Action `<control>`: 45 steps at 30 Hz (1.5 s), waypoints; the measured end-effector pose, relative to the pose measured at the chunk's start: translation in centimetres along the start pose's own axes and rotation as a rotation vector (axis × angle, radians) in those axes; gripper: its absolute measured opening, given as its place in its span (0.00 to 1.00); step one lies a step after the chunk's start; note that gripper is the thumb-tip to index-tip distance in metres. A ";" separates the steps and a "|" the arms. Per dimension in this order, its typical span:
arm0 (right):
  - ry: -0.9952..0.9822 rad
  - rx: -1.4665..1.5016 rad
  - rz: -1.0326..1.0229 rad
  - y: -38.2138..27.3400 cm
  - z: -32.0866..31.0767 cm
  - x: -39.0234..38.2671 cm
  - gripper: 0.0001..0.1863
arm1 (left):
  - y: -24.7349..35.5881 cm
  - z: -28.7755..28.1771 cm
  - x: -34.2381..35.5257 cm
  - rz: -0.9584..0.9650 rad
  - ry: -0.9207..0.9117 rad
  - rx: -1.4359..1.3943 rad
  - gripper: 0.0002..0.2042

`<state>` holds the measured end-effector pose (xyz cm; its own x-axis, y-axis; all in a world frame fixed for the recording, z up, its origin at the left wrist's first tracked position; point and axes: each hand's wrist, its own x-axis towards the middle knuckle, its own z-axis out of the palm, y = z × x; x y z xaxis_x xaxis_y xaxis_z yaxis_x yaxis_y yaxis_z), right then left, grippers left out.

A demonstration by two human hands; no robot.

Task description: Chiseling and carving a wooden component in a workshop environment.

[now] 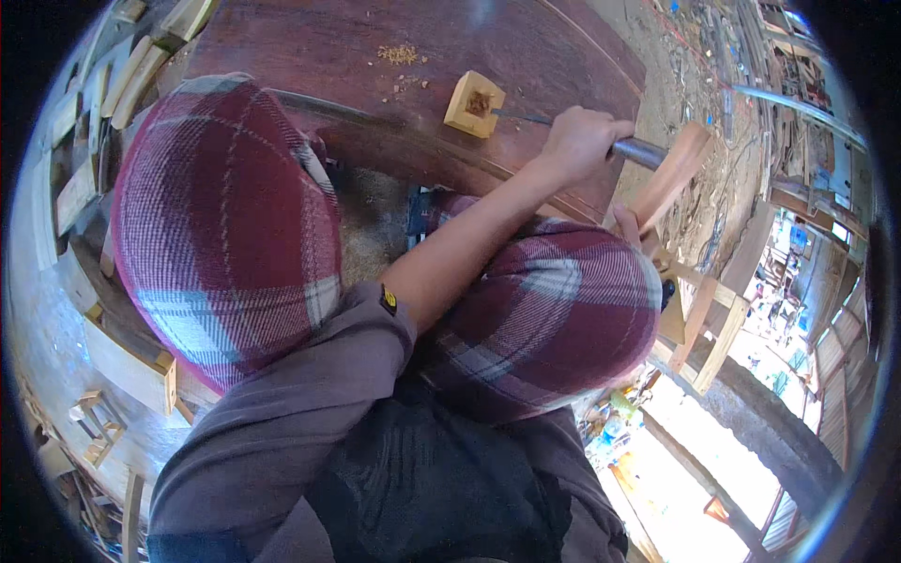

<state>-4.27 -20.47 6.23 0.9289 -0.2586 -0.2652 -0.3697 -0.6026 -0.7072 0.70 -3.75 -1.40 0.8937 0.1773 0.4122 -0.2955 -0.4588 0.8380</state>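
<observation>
My left arm reaches across my right thigh, and my left hand (584, 143) is closed around a chisel. Its dark handle (641, 153) sticks out on the right of my fist, and its thin blade (524, 117) points left. The blade's tip meets a small pale wooden block (460, 111) with a rough hollow cut in its face. Beyond my right knee, my right hand (627, 225) grips a wooden mallet (674, 174), mostly hidden behind the knee. The mallet's upper part is at the chisel handle's end; whether they touch I cannot tell.
The block lies on a dark reddish-brown wooden board (328, 47), with wood chips (399, 56) scattered on it. My legs in plaid cloth (225, 216) flank the near edge. Wood pieces (141, 80) are piled at left; a wooden frame (718, 328) stands at right.
</observation>
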 end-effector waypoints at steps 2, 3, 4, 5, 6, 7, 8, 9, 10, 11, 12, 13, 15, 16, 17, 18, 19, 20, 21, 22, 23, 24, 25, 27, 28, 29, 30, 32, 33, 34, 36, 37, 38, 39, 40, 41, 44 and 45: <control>0.076 0.015 0.016 -2.8 0.8 -1.8 0.41 | 0.0 0.1 0.0 0.030 0.006 0.012 0.08; 0.158 0.032 0.028 -3.8 1.2 -2.6 0.41 | 0.1 0.2 -0.1 0.067 0.015 0.021 0.07; 0.133 0.082 0.043 -4.3 1.4 -2.9 0.40 | 0.3 0.4 -0.5 0.066 0.011 0.017 0.07; 0.129 0.082 0.036 -4.6 1.4 -2.9 0.40 | 0.2 0.5 -0.5 0.064 0.014 0.030 0.08; 0.130 0.025 0.077 -4.8 1.4 -3.1 0.40 | 0.0 0.5 -0.5 0.062 0.017 0.044 0.08; 0.130 -0.032 0.116 -5.0 1.4 -3.1 0.40 | -0.2 0.5 -0.2 0.061 0.024 0.049 0.08; 0.136 -0.032 0.115 -4.1 0.9 -2.7 0.40 | 0.0 0.6 0.0 0.056 0.021 0.026 0.08; 0.204 -0.015 0.014 -2.7 0.4 -2.0 0.39 | 0.2 0.4 0.1 0.049 0.018 0.007 0.08; 0.271 0.002 -0.088 -1.5 -0.2 -1.4 0.39 | 0.4 0.3 0.2 0.051 0.019 0.005 0.08; 0.259 0.002 -0.083 -2.1 0.0 -2.2 0.39 | 0.4 -0.2 0.0 0.031 0.044 -0.016 0.08; 0.325 0.080 -0.050 -3.5 0.3 -3.5 0.38 | 0.2 -0.7 -0.2 0.011 0.070 -0.037 0.08; 0.390 0.158 -0.015 -4.1 0.6 -4.0 0.38 | -0.1 -1.2 -0.2 0.000 0.068 -0.027 0.08; 0.245 0.039 0.041 -0.4 -3.9 1.7 0.41 | 0.7 -1.8 0.4 0.008 0.116 -0.081 0.09; 0.099 -0.054 0.243 1.6 -6.1 6.2 0.42 | 0.8 -2.4 0.6 0.004 0.119 -0.077 0.09; 0.225 -0.058 0.218 -0.5 -12.3 5.2 0.42 | 4.5 -1.6 2.3 0.078 0.142 -0.211 0.09; -0.248 -0.877 0.397 1.1 -9.6 7.7 0.45 | 1.7 -2.0 1.1 0.027 0.153 -0.163 0.10; -0.047 -0.452 0.213 0.7 -2.8 4.2 0.46 | -1.2 -2.6 -0.2 -0.027 0.145 -0.090 0.10; -0.025 -0.358 0.113 -1.1 -2.3 0.7 0.47 | -0.5 -1.8 0.3 0.009 0.130 -0.102 0.10; -0.024 -0.321 -0.076 -2.7 -0.5 -2.0 0.49 | -0.5 -1.6 0.3 0.025 0.115 -0.082 0.09; -0.018 -0.256 -0.217 -3.6 0.6 -4.4 0.50 | -0.2 -1.2 -0.1 0.026 0.112 -0.089 0.09; -0.007 -0.255 -0.226 -4.6 -0.2 -4.7 0.50 | 0.3 -1.2 -0.1 0.017 0.090 -0.078 0.10; 0.065 -0.187 -0.088 -5.1 -1.0 -4.8 0.52 | 0.5 -1.3 -0.4 -0.002 0.062 -0.061 0.10; 0.135 -0.117 0.050 -5.2 -1.4 -4.7 0.54 | 0.4 -1.3 -0.2 -0.004 0.061 -0.058 0.10; 0.211 -0.046 0.026 -3.0 -2.6 -2.4 0.53 | 0.3 -1.5 0.0 0.024 0.086 -0.040 0.09; 0.242 -0.035 -0.017 -1.6 -3.5 -1.3 0.52 | 0.5 -1.5 0.0 0.023 0.082 -0.046 0.09; 0.244 -0.086 -0.007 -0.9 -3.5 -0.5 0.52 | 0.7 -1.4 0.0 0.023 0.068 -0.044 0.09; 0.226 -0.187 0.035 -1.1 -2.7 -0.1 0.51 | 0.8 -1.1 0.2 0.028 0.061 -0.041 0.09; 0.157 -0.336 0.069 -1.8 -0.1 -1.3 0.50 | 0.0 -0.5 0.0 0.012 0.016 -0.026 0.09; 0.123 -0.261 0.065 -2.4 0.7 -1.6 0.50 | -0.5 -0.5 0.4 -0.002 -0.019 -0.005 0.09; 0.099 -0.150 0.073 -2.7 0.6 -2.2 0.49 | -0.7 -0.4 0.9 0.000 -0.007 0.002 0.09; 0.104 0.024 0.144 -3.5 -0.4 -2.9 0.48 | 0.1 0.2 -0.2 0.076 0.013 0.023 0.09; 0.105 0.019 0.154 -3.2 -0.5 -3.0 0.48 | 0.3 0.5 -0.8 0.069 0.005 0.018 0.09; 0.148 0.009 0.104 -3.6 0.0 -2.8 0.50 | -0.1 0.5 -0.7 0.080 0.015 0.038 0.09; 0.190 -0.001 0.053 -4.1 0.5 -2.6 0.51 | -0.4 0.6 -0.8 0.090 0.025 0.058 0.09; 0.166 -0.192 0.084 -4.6 1.2 -2.7 0.48 | -0.6 0.7 -0.9 0.089 0.028 0.064 0.09; 0.179 -0.193 0.079 -3.9 0.7 -2.4 0.48 | -0.2 1.1 -0.9 0.097 0.023 0.046 0.09; 0.150 -0.020 0.119 -2.9 0.2 -2.1 0.47 | -0.4 1.2 -0.7 0.079 0.027 0.044 0.09; 0.153 -0.023 0.123 -1.6 -0.8 -2.2 0.47 | 0.0 1.1 -0.6 0.075 0.033 0.037 0.09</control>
<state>-5.75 -19.54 8.49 0.8632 -0.4416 -0.2447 -0.4819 -0.5761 -0.6603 0.53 -4.78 -2.06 0.8575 0.1699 0.4856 -0.3480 -0.5036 0.7908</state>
